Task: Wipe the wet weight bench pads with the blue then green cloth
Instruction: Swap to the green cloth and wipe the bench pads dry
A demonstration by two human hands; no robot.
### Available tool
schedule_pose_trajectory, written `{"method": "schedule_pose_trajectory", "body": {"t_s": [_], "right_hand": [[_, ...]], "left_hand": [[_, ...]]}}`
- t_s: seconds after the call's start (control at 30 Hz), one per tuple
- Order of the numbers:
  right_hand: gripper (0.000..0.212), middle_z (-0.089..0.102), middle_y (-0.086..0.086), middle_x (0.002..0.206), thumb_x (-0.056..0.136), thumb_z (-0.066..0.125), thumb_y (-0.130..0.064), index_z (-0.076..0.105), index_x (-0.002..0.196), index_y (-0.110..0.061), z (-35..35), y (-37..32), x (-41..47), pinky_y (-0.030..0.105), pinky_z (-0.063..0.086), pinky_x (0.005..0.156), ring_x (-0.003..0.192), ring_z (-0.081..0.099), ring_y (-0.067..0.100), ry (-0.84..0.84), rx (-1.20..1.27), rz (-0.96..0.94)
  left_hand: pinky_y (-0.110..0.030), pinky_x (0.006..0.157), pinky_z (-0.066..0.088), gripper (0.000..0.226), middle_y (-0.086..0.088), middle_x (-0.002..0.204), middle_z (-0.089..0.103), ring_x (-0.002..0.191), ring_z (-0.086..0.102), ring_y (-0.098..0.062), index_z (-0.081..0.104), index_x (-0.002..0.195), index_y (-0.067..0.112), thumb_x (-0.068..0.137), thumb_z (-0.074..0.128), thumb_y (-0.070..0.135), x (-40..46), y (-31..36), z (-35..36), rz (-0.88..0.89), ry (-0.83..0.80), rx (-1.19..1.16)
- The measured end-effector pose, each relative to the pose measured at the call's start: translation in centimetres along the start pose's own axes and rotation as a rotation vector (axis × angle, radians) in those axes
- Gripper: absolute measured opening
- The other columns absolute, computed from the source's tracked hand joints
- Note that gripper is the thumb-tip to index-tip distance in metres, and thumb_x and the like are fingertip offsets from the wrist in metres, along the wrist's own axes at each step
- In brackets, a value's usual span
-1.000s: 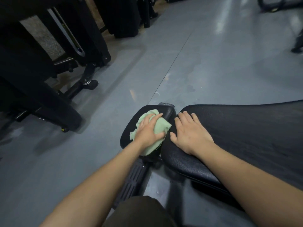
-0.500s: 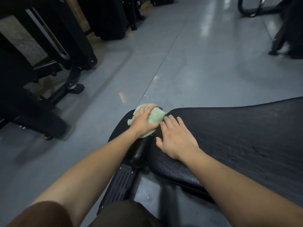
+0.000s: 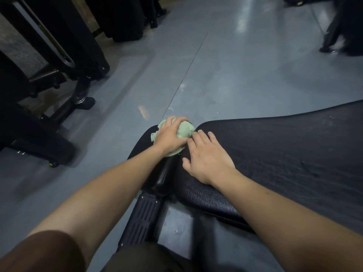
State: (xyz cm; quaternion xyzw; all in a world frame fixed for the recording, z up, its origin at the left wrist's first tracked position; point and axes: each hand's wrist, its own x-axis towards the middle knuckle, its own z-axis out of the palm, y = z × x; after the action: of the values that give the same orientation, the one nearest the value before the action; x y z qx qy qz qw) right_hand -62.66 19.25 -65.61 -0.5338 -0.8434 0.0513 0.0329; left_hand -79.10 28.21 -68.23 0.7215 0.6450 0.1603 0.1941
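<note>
Green cloth being pressed onto the small black pad at the end of the bench.

Nearest, a brown sleeve (image 3: pixel 45 250) is showing at the lower left edge. The right hand (image 3: pixel 209 157) is lying flat, grip released, fingers straight on the large black pad (image 3: pixel 284 154). Just beside it, the left hand (image 3: pixel 170 135) is grasping the bunched green cloth (image 3: pixel 184 128), fingers curling over it, on the far end of the small pad (image 3: pixel 144 143). Beyond, grey floor (image 3: pixel 235 71) is stretching away, with black gym machines (image 3: pixel 59 65) standing at the left.
</note>
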Motion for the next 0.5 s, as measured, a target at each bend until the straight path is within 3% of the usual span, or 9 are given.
{"method": "schedule_pose_trajectory", "body": {"t_s": [0.13,0.27,0.4,0.5], "right_hand": [[0.069,0.027,0.017,0.159,0.099,0.028,-0.049,0.033,0.15,-0.003,-0.2,0.1,-0.1,0.049,0.009,0.124,0.151,0.015,0.031,0.005,-0.002,0.001],[0.07,0.026,0.018,0.16,0.099,0.026,-0.05,0.031,0.151,-0.003,0.0,0.1,0.1,0.049,0.009,0.123,0.151,0.014,0.031,0.006,-0.009,0.0],[0.069,0.029,0.017,0.157,0.099,0.026,-0.05,0.034,0.149,-0.004,0.1,0.3,0.1,0.05,0.011,0.123,0.15,0.017,0.032,0.017,-0.005,-0.006],[0.069,0.029,0.017,0.157,0.099,0.026,-0.05,0.034,0.149,-0.004,0.1,0.3,0.0,0.05,0.012,0.122,0.149,0.017,0.032,0.02,-0.015,-0.008]], "left_hand": [[-0.04,0.101,0.04,0.051,0.004,0.123,0.055,0.117,0.05,-0.021,0.054,0.123,0.043,0.075,0.069,0.055,3.0,0.3,-0.5,-0.014,-0.056,0.086],[-0.038,0.092,0.048,0.047,0.011,0.11,0.065,0.103,0.06,-0.017,0.057,0.118,0.045,0.081,0.055,0.072,4.1,-1.2,-1.5,-0.065,-0.119,0.036],[-0.032,0.086,0.043,0.038,0.012,0.107,0.067,0.101,0.061,-0.015,0.06,0.116,0.045,0.088,0.052,0.069,4.5,-2.9,-2.3,-0.11,-0.112,-0.023],[-0.033,0.09,0.043,0.037,0.013,0.111,0.065,0.107,0.061,-0.015,0.06,0.116,0.044,0.09,0.05,0.069,4.3,-4.6,-2.9,-0.133,-0.091,-0.033]]}}
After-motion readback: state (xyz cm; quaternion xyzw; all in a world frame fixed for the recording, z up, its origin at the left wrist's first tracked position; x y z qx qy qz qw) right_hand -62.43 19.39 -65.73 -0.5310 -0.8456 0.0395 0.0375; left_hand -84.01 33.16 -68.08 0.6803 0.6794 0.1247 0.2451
